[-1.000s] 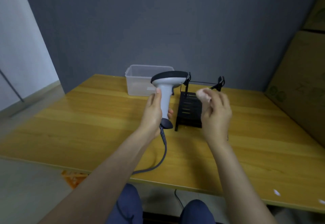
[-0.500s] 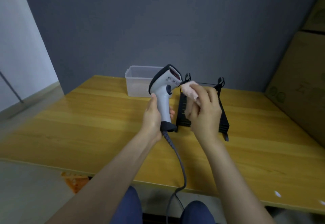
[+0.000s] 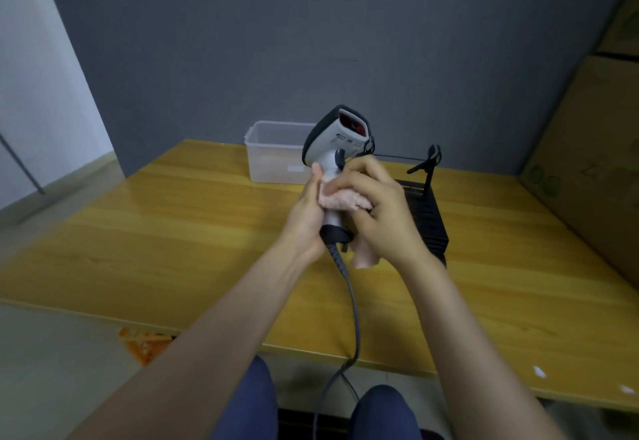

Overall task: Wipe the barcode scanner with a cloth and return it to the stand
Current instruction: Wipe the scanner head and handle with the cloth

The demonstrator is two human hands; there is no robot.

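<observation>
The right hand (image 3: 383,218) had carried the cloth (image 3: 340,202) down from the scanner (image 3: 337,149) head to its grip, wrapping it. The left hand (image 3: 307,218) clasped the grip above the table (image 3: 173,232); wiping seemed midway, the stand (image 3: 427,211) waiting behind.

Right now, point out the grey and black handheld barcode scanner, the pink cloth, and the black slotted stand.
grey and black handheld barcode scanner (image 3: 340,139), head view, side of its head.
pink cloth (image 3: 342,202), head view, fold wrapped around the handle.
black slotted stand (image 3: 427,218), head view, its slatted base.

Wood table (image 3: 173,242): clear plastic tub (image 3: 275,152) at back, black stand (image 3: 427,211) just right of it.
</observation>
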